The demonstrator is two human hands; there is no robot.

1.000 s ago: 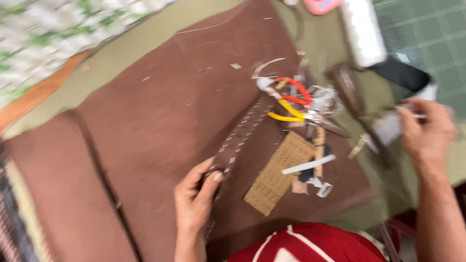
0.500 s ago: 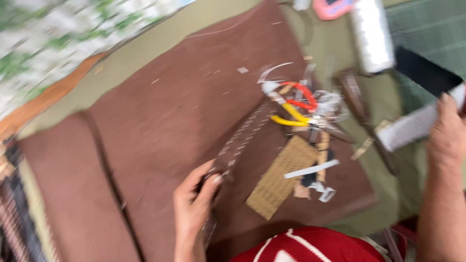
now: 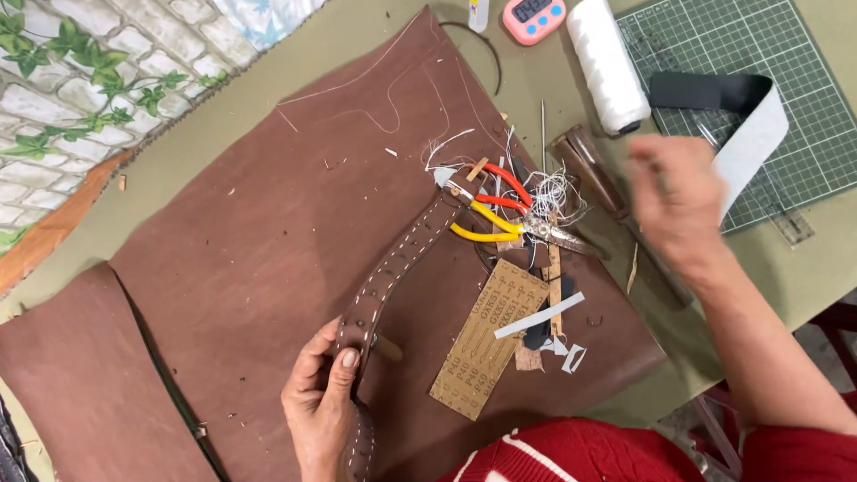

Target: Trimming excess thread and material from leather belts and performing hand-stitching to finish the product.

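Observation:
My left hand (image 3: 321, 402) grips a brown stitched leather strap (image 3: 393, 259) near its lower end, thumb on top. The strap runs up and right across a large brown leather hide (image 3: 268, 223). My right hand (image 3: 678, 205) is blurred, hovering above the table's right side, fingers loosely curled with nothing in them. It is close to a dark wooden-handled tool (image 3: 594, 170) and a black and grey strip (image 3: 741, 125). Beyond the strap's far end lie yellow-handled pliers (image 3: 486, 228) and red-handled pliers (image 3: 509, 187) among white thread scraps.
A sandpaper piece (image 3: 486, 344) and small offcuts lie on the hide's near right. A white thread spool (image 3: 607, 62), a pink timer (image 3: 533, 16) and a green cutting mat (image 3: 803, 71) sit at the far right. A second leather piece (image 3: 80, 393) lies at left.
My right hand let go of the black and grey strip, which now lies on the mat, and moved left toward the tools. My left hand kept its hold on the strap.

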